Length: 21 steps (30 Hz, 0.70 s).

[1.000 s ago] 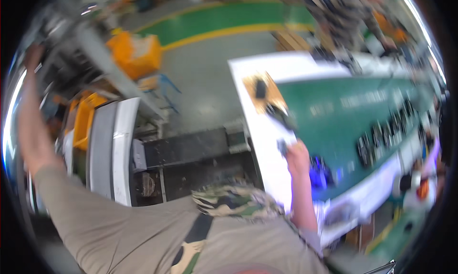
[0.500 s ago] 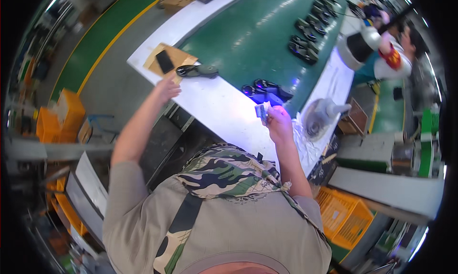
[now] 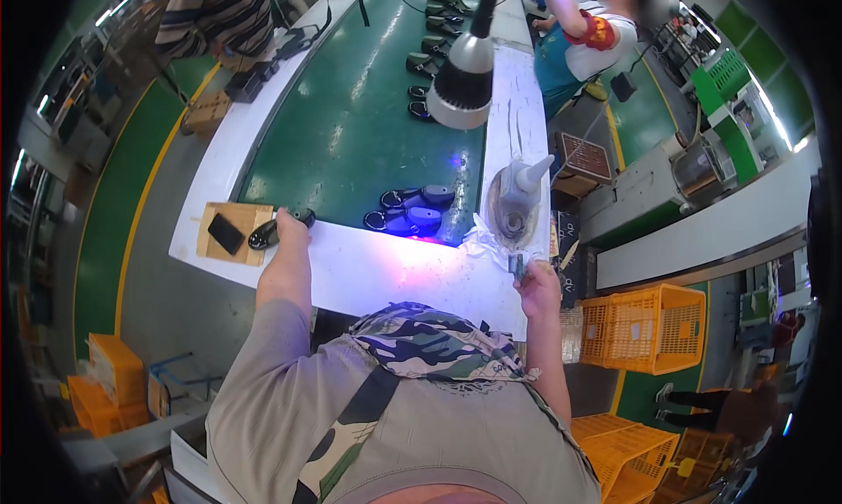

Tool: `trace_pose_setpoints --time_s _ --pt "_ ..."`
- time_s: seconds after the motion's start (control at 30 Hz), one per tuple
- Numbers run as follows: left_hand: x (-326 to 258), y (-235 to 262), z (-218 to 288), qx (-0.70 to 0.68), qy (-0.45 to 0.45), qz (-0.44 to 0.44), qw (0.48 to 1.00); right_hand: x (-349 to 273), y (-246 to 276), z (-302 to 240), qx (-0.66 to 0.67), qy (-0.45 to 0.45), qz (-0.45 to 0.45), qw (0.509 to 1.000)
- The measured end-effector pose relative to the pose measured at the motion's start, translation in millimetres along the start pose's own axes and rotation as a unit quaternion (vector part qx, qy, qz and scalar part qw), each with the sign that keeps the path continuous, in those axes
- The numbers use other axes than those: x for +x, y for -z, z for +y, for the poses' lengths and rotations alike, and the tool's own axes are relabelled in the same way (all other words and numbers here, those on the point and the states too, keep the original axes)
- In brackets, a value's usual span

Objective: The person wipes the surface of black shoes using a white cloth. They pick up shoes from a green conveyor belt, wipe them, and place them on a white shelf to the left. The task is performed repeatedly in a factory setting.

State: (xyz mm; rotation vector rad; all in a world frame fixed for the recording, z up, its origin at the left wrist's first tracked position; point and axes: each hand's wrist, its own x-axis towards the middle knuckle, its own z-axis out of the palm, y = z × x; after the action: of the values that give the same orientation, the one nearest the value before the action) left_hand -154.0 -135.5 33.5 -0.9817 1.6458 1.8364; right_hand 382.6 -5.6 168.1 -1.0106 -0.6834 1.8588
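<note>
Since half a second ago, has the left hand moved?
Yes: judged against the cardboard, the left hand has moved rightward, from its near edge to the black shoe at its right side.

Black shoe (image 3: 262,235), green work surface (image 3: 324,153), camouflage apron (image 3: 430,333), orange crate (image 3: 658,328), striped shirt (image 3: 215,17)

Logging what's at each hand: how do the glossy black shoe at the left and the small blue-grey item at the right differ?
Size: the glossy black shoe is much larger than the small blue-grey item.
Pose: the left hand partly covers the shoe; the right hand pinches the item.
Colour: the shoe is black; the item looks paler, its kind unclear.
Shared: each is at a hand.
</note>
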Motion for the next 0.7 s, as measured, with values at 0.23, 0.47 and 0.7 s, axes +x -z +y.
trace_pose_setpoints --time_s 0.23,0.47,0.7 --pt "69.4 45.5 -30.5 -0.210 -0.024 -0.142 0.967 34.4 -27.8 17.8 -0.014 -0.035 -0.055 0.998" --pt "-12.4 76.7 -25.7 -0.162 -0.082 -0.458 0.870 78.9 -55.7 26.7 -0.050 -0.073 -0.092 0.992" --pt "-125.6 73.2 16.6 -0.098 -0.176 -0.559 0.804 102.1 -132.0 12.9 -0.117 -0.045 -0.184 0.975"
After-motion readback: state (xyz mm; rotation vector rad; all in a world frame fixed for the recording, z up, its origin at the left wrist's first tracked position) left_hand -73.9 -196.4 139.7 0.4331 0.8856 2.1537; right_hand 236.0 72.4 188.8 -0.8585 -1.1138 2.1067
